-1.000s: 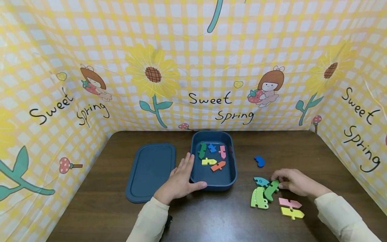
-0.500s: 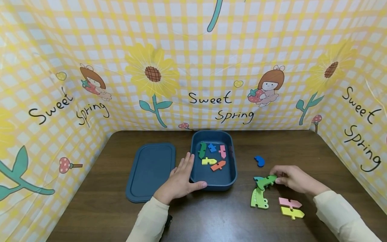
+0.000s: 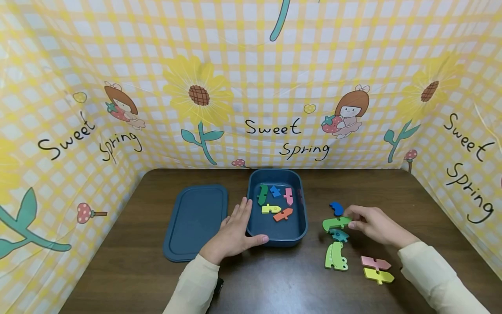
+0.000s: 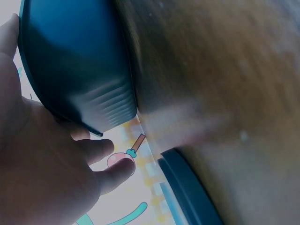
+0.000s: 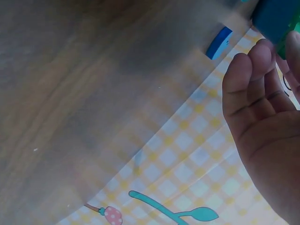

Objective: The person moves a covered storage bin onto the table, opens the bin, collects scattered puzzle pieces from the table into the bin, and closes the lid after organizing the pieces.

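Checked cloth (image 3: 270, 78) backs the worktop (image 3: 282, 279); straight-fingered left hand (image 3: 231, 235) touches the box (image 3: 282, 229); right of it, right hand (image 3: 370, 224) pinches a green piece (image 3: 333, 224), best kept level.

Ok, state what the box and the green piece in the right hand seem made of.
Box: probably plastic, softly sheened, with rounded, seamless-looking corners. Green piece: perhaps painted wood, fairly matte, flat and thick-edged; plastic or foam remains possible.
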A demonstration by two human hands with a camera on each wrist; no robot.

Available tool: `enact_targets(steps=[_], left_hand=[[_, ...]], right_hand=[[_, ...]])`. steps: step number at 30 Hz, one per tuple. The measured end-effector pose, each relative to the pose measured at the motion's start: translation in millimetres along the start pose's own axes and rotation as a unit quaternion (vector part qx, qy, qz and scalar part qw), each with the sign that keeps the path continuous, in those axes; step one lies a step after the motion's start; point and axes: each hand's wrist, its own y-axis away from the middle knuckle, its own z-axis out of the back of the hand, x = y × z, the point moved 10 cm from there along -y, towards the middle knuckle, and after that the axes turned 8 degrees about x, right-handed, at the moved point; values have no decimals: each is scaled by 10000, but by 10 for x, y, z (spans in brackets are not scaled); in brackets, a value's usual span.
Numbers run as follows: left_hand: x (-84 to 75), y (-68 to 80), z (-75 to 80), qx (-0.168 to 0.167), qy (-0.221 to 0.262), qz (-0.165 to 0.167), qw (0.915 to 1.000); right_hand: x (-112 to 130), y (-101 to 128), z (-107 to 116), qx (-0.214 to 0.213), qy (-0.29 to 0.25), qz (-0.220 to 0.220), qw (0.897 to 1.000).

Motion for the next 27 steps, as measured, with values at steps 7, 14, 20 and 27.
enact_targets(steps=[7, 14, 20, 27], left_hand=[[0, -3, 2, 2, -23, -15, 10000], [12, -16, -7, -3, -76, -7, 10000], [16, -12, -6, -15, -61, -17, 10000], [12, -8, 3, -19, -71, -12, 10000]], right_hand=[[56, -95, 32, -27, 32, -66, 10000], [112, -180, 63, -18, -53, -23, 10000], [185, -252, 112, -68, -50, 109, 9999], [281, -347, 165, -70, -102, 200, 9997]])
